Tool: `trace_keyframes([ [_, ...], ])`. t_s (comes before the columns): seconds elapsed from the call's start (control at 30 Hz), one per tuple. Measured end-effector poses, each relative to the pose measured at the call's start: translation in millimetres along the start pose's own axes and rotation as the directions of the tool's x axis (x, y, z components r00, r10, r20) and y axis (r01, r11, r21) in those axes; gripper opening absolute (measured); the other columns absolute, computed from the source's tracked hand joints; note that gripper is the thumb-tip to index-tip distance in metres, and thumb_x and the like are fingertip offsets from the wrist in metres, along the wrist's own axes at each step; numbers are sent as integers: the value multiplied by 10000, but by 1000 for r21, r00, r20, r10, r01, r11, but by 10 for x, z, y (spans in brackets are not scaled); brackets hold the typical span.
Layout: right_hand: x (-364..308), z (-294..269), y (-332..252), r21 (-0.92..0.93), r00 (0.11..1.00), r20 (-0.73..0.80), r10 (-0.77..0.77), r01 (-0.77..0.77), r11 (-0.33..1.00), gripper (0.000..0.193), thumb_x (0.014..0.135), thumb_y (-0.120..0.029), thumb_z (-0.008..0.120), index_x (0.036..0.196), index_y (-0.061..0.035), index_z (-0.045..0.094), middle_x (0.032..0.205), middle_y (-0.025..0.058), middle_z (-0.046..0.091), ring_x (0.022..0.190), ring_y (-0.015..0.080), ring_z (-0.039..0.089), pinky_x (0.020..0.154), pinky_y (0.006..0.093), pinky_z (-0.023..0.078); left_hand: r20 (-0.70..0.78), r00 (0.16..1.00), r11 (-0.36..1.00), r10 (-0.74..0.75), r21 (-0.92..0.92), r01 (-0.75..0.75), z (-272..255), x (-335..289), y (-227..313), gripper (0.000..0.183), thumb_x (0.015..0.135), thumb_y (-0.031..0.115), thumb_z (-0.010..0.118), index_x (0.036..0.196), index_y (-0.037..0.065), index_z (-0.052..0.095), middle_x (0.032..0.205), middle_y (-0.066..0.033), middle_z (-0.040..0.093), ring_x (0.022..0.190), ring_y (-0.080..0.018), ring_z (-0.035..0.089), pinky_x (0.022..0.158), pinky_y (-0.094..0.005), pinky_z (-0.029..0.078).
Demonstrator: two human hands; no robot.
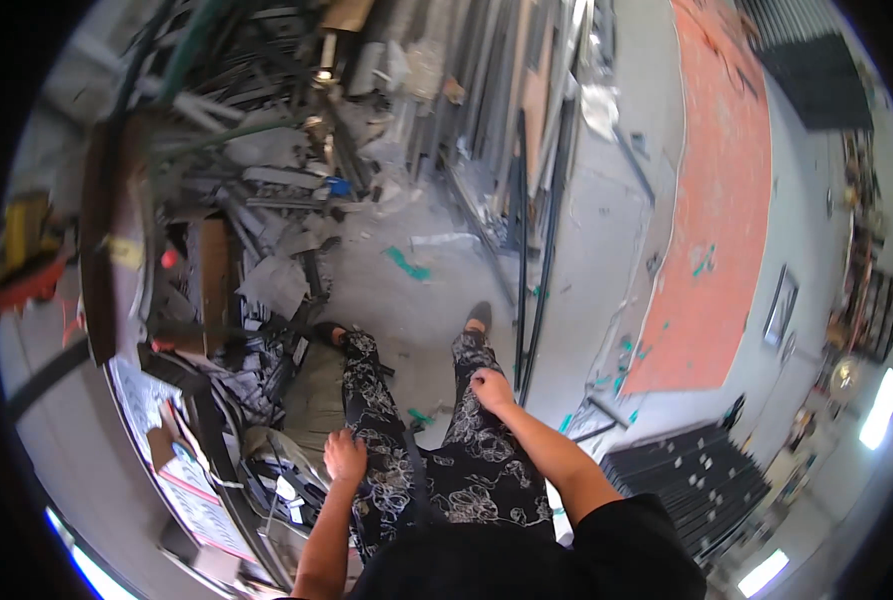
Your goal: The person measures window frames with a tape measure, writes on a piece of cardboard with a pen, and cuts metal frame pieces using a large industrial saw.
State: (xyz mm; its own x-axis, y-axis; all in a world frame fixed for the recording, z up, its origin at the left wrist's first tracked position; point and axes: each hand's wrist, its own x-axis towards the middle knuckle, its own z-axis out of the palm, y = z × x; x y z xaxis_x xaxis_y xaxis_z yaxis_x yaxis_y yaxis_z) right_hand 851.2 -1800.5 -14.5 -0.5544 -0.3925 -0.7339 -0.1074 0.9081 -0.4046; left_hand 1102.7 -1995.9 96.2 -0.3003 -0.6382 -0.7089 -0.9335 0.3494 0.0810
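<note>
My left hand (345, 457) hangs beside my left thigh, near the patterned black trousers (486, 480). Its fingers are loosely bent and a little apart, with nothing seen in them. Over my right thigh, my right hand (491, 390) has its fingers curled in, and nothing shows in it. A narrow dark strip (417, 470) runs down the front of the trousers between the legs. Both feet are on the grey floor, one dark shoe (479, 316) ahead of the other.
Heaped metal profile offcuts (266, 360) and a cardboard box (213, 280) crowd the left. Long bars (466, 90) lie ahead, with dark bars (532, 270) reaching toward my right leg. An orange-red sheet (711, 220) covers floor at right, near stacked dark profiles (686, 485). Green scraps (406, 264) litter the floor.
</note>
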Motion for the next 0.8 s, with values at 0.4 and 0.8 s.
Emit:
trace_keyframes([
  [0.4, 1644, -300, 2503, -74, 905, -65, 421, -425, 902, 155, 737, -204, 557, 819, -97, 634, 868, 141, 629, 817, 340, 591, 696, 412, 480, 244, 863, 846, 442, -434, -311, 1360, 1293, 2526, 249, 839, 180, 539, 1023, 15, 577, 967, -147, 590, 854, -283, 585, 740, -342, 462],
  [0.8, 3896, 466, 2939, 125, 920, -198, 338, -319, 940, 396, 710, -263, 680, 977, -16, 525, 919, 216, 604, 883, 399, 567, 781, 458, 453, 602, 708, 928, 369, -205, -310, 2188, 1866, 2812, 250, 847, 210, 515, 1004, 28, 582, 917, -146, 606, 854, -305, 583, 747, -370, 456],
])
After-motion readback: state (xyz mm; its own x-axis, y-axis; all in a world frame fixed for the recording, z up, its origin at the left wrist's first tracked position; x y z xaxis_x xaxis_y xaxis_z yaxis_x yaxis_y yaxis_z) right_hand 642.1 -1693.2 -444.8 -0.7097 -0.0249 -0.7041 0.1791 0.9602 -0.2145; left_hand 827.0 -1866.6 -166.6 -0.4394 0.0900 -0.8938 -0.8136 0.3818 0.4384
